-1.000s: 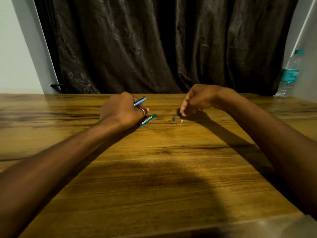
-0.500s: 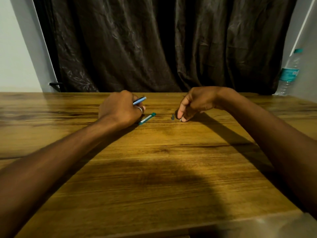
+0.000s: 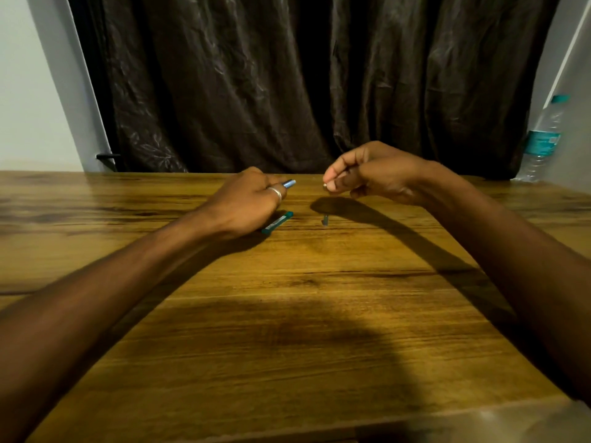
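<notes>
My left hand [image 3: 246,203], with a ring on one finger, grips a blue pen-like barrel [image 3: 289,183] whose tip sticks out to the right. Just below that hand a small teal tube [image 3: 277,222] lies on the wooden table [image 3: 287,314]. My right hand [image 3: 367,174] is raised a little above the table and pinches a tiny pale piece [image 3: 325,185] between thumb and fingertip. A small dark grey part [image 3: 325,219] lies on the table beneath it, in the hand's shadow.
A clear water bottle [image 3: 543,139] with a teal cap and label stands at the table's far right corner. A dark curtain [image 3: 303,75] hangs behind the table's far edge. The near table edge runs along the bottom.
My right hand went down to the small parts on the table, pinched the pale piece and lifted it. The grey part stayed. My left hand kept its hold on the barrel.
</notes>
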Available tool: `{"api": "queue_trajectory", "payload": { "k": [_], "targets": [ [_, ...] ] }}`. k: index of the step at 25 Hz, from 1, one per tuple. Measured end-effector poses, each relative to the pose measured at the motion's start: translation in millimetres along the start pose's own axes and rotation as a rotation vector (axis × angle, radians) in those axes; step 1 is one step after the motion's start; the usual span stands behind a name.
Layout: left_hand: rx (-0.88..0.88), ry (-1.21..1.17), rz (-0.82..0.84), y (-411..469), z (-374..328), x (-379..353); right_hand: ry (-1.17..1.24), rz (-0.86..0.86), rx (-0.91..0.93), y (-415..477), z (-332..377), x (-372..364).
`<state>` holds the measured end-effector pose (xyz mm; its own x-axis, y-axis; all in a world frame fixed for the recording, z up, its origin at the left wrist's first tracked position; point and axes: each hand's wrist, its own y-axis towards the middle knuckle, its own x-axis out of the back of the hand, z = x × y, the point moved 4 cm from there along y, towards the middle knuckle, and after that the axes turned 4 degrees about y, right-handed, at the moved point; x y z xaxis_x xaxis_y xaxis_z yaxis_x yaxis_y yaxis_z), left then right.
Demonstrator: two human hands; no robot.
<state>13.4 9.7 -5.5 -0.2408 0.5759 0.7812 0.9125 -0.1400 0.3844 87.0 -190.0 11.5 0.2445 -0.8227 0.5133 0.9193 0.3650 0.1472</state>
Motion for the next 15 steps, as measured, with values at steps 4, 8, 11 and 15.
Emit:
{"api": "queue_trajectory", "payload": {
  "k": [4, 8, 11, 15],
  "targets": [
    [-0.041, -0.072, 0.037, 3, 1, -1, 0.128, -0.010, 0.022, -2, 5, -4],
    [-0.071, -0.142, 0.040, 2, 6, 2, 0.181, 0.003, 0.063, -2, 7, -12],
    [-0.032, -0.321, 0.031, 4, 11, 2, 0.199, 0.015, 0.077, 0, 6, -15],
    [0.020, -0.388, 0.059, 3, 11, 2, 0.230, 0.011, 0.086, -1, 8, -15]
  ]
}}
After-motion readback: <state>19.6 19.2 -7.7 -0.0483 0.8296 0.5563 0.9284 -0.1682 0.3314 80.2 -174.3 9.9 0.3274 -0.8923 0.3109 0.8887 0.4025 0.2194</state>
